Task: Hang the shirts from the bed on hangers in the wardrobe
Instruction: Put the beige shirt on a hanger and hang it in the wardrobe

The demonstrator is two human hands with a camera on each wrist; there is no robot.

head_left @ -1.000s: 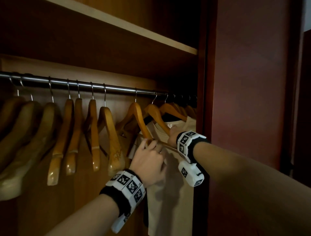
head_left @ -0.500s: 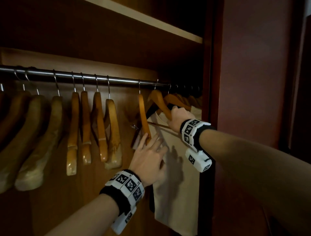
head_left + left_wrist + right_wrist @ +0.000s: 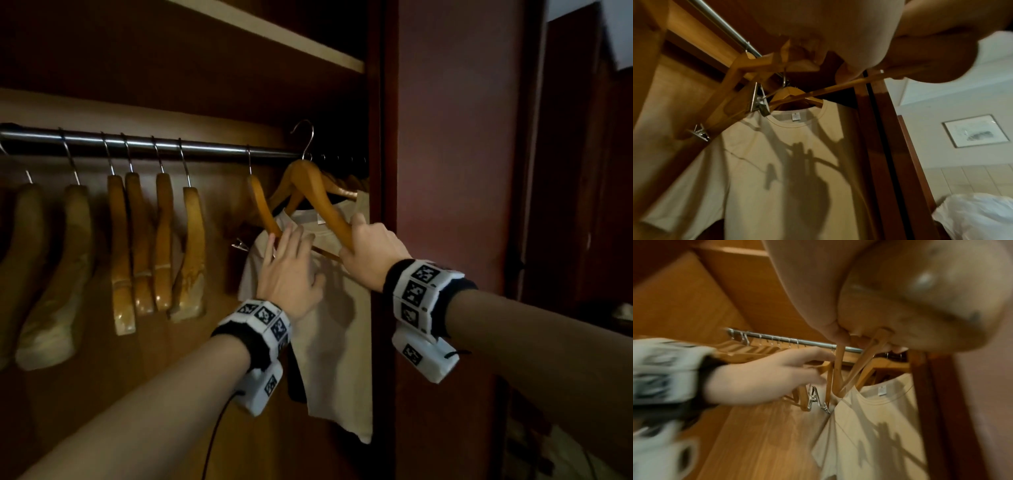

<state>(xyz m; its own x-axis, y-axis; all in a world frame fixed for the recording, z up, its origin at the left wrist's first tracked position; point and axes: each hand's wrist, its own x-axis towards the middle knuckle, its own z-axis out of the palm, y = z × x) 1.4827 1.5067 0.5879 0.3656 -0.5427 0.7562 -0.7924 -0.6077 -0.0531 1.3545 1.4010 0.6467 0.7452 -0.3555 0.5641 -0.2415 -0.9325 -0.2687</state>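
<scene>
At the right end of the rail (image 3: 205, 149), my right hand (image 3: 370, 253) grips the right arm of a wooden hanger (image 3: 315, 185). Its hook (image 3: 305, 133) stands above the rail, off it. Straight fingers of my left hand (image 3: 286, 260) touch the neighbouring clip hanger (image 3: 262, 202) and lie over the held hanger's thin lower bar (image 3: 838, 87). Behind both hangs a beige T-shirt (image 3: 335, 342) on its own hanger against the wardrobe's right side. The left wrist view shows the T-shirt (image 3: 777, 178) from below with a metal clip (image 3: 758, 100) before it.
Several empty wooden hangers (image 3: 161, 240) hang along the rail to the left. A shelf (image 3: 274, 31) runs above the rail. The dark wardrobe side panel (image 3: 455, 171) stands close on the right. White bedding (image 3: 972, 216) shows beyond it.
My right hand has raised the hanger, so its hook now stands above the rail. My left hand has slid up along the neighbouring hanger. The view has moved closer.
</scene>
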